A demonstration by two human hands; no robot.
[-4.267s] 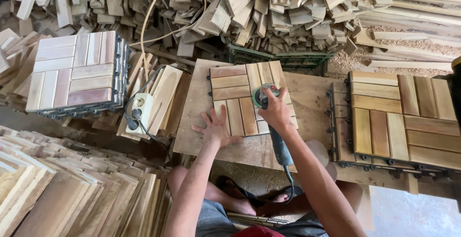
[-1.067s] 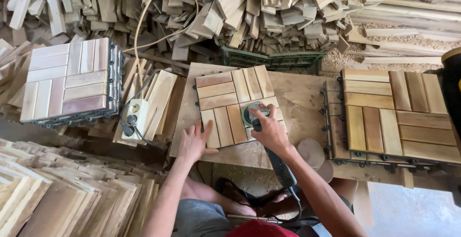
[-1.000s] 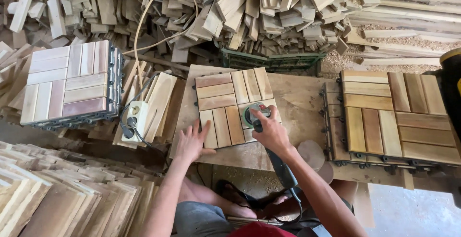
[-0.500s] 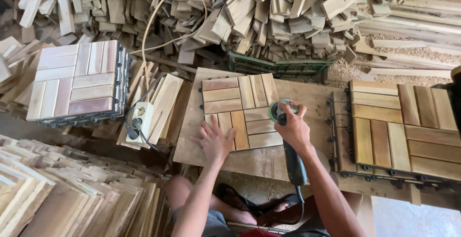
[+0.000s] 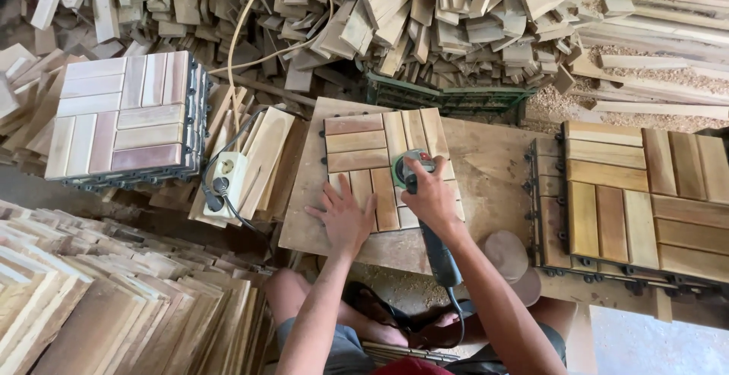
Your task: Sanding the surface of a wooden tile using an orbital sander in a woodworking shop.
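From up here I see my right hand (image 5: 434, 199) wrapped tight around the head of a handheld sander (image 5: 416, 171), whose green disc sits flat on the wooden slat tile (image 5: 364, 143) near that tile's right side. The sander's dark body runs back toward me under my wrist, with its cord trailing down past my knees. My left hand (image 5: 343, 215) lies open, fingers spread, palm pressed on the near left part of the same tile and gripping nothing. The tile rests in the middle of the desk (image 5: 493, 170), a bare wooden board, with its black plastic backing peeking out at the corners.

To the right, touching the desk's edge, a stack of finished tiles (image 5: 645, 200) shows yellower slats. A round tan cap-like object (image 5: 510, 257) sits near the desk's near right corner; I cannot tell just what it is. On the left, a second stack of tiles (image 5: 121, 117) in paler, pinkish wood stands well apart from the desk. Between that stack and the desk, a white power socket (image 5: 226, 174) with a black plug lies on loose boards, and a cream cable loops away to the far side. A big heap of offcut slats (image 5: 425, 18) fills the far side, and a dark green crate (image 5: 448, 98) sits just beyond the desk. Stacked planks (image 5: 114, 307) fill the near left.
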